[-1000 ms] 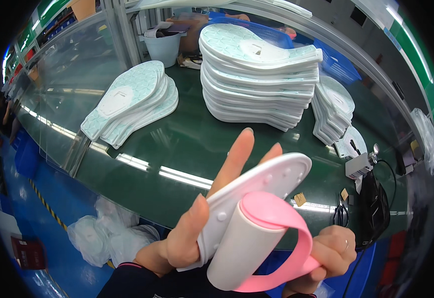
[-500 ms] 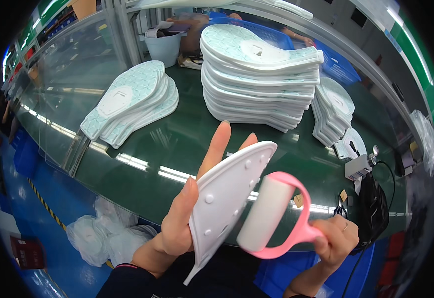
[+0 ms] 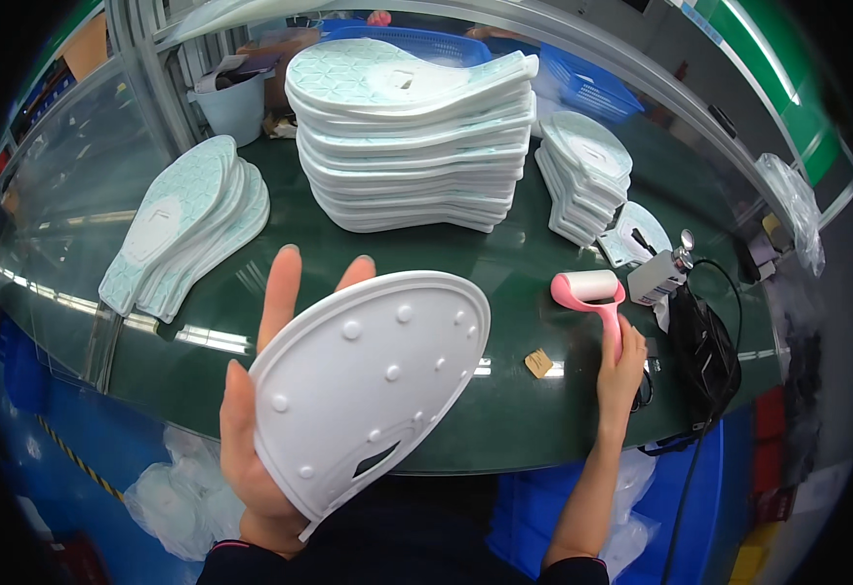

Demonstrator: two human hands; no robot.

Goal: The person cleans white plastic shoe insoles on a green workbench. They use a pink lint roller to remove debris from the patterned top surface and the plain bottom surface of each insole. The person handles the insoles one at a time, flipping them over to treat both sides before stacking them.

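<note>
My left hand point(image 3: 257, 439) holds up a white moulded plastic panel point(image 3: 348, 361), rounded at the top and narrowing toward my wrist. Its face toward me carries several round studs and a dark slot near the narrow end. The thumb lies along the left edge, and fingertips stick out behind it. Over to the right, my right hand point(image 3: 623, 370) is closed around the pink handle of a lint roller point(image 3: 590, 287) with a white sheet roll. The roller is over the green table point(image 3: 456, 429), apart from the panel; whether it touches the tabletop I cannot tell.
A tall stack of patterned white panels point(image 3: 412, 146) stands at the back, with smaller stacks left point(image 3: 178, 229) and right point(image 3: 587, 175). On the right are a pump bottle point(image 3: 656, 277), a black bag point(image 3: 704, 351) and a tan piece point(image 3: 538, 364). Blue baskets point(image 3: 592, 88) sit behind.
The lint roller has moved away from the panel, rightward and farther out over the table. The panel has turned its studded face more toward me. My view has shifted to the right.
</note>
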